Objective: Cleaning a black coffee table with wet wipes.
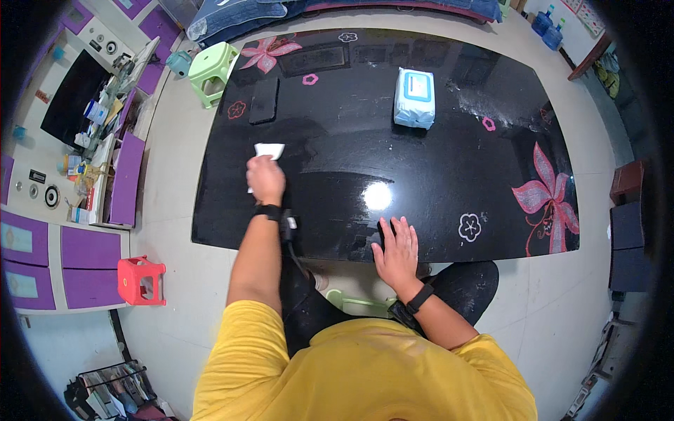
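My left hand (266,179) presses a white wipe (269,151) onto the left part of a glossy black table (337,210) with flower patterns. The wipe sticks out beyond the fingers, and most of it is hidden under the hand. Damp-looking streaks mark the tabletop to the right of that hand. My right hand (397,252) rests palm down at the table's near edge, its fingers a little spread and holding nothing. Farther back, right of the middle, lies a light-blue and white pack of wet wipes (414,100), apart from both hands.
A dark flat rectangular object (264,100) lies at the table's back left. A cable with a white tag (291,222) is beside my left wrist. A green plastic stool (212,66) stands off the far left side, a red one (141,281) at near left.
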Motion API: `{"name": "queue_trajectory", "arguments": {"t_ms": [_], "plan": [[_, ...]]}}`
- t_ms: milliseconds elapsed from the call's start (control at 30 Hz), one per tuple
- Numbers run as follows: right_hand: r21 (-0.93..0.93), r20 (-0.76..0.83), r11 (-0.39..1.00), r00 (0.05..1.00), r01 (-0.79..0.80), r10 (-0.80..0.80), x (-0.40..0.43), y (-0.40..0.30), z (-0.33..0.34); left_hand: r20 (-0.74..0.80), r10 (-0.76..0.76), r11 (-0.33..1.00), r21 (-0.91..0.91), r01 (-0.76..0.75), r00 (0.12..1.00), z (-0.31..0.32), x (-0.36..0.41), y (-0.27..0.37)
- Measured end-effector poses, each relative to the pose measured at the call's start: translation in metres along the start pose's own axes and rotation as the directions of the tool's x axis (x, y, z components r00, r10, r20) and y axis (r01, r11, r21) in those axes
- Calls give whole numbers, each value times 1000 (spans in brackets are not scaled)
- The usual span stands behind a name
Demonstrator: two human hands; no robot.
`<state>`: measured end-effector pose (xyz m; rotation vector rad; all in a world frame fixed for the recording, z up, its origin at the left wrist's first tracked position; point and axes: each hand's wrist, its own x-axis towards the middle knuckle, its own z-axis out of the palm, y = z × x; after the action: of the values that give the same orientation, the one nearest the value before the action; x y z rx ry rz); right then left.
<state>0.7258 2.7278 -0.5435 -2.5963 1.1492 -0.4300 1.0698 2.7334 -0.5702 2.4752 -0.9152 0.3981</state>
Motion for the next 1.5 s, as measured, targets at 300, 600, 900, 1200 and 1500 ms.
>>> {"name": "queue_trajectory", "arguments": {"t_ms": [300, 600, 900, 1200, 1500], "plan": [[341, -21, 930, 988, -136, 152, 8, 12, -11, 249, 440, 798, -549, -249, 863, 33, -70, 208], [340, -208, 938, 967, -72, 150, 72, 48, -79, 447, 150, 244, -881, 405, 882, 12, 33, 128], [251, -229, 967, 969, -34, 93, 180, 84, -71, 277, 4, 991, -133, 34, 961, -1, 78, -16], [186, -231, 905, 878, -382, 419, 251, 75, -46, 226, 398, 857, -436, -273, 889, 59, -9, 184], [55, -153, 893, 880, -446, 449, 275, 70, -41, 350, 117, 483, -838, 254, 930, 39, 54, 161]]}}
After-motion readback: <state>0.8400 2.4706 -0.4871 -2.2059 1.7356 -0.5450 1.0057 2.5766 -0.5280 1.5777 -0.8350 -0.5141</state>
